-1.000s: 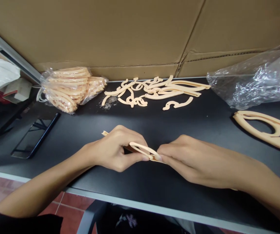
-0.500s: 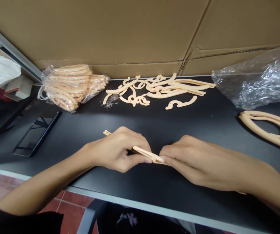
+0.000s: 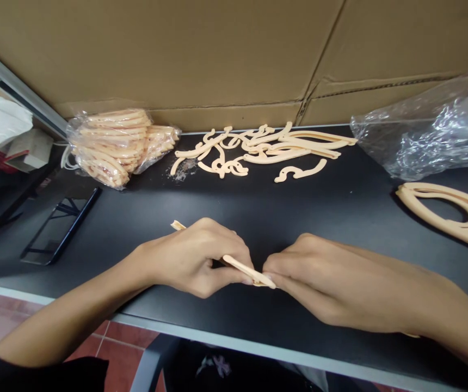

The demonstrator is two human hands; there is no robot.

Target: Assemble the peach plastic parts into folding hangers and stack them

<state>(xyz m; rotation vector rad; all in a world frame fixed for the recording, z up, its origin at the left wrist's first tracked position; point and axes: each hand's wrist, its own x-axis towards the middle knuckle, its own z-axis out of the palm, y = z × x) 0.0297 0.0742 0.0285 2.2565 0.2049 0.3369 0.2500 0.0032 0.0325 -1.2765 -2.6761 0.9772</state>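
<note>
Near the table's front edge, the left hand (image 3: 193,264) and right hand (image 3: 311,277) meet, both closed in a pinch on one thin tan piece (image 3: 245,268). It is held edge-on just above the table (image 3: 258,218). The left thumb and fingers clamp its middle, the right fingertips grip its end, and its other tip pokes out behind the left knuckles.

One dark phone (image 3: 60,226) lies flat to the left. At the right edge rests one large looped frame (image 3: 450,215); whether more lie under it cannot be told.

Along the back sit one bag (image 3: 114,144) packed full of tan pieces, a little dust (image 3: 184,171), and a heap of loose curved bits (image 3: 258,148), roughly a dozen and too tangled for an exact count, with one bit (image 3: 299,171) lying apart. One crumpled clear bag (image 3: 433,136) is far right, before the cardboard (image 3: 217,54).

The loose bits suggest several pieces are already done, one is in hand, and the full bag suggests many are left.
</note>
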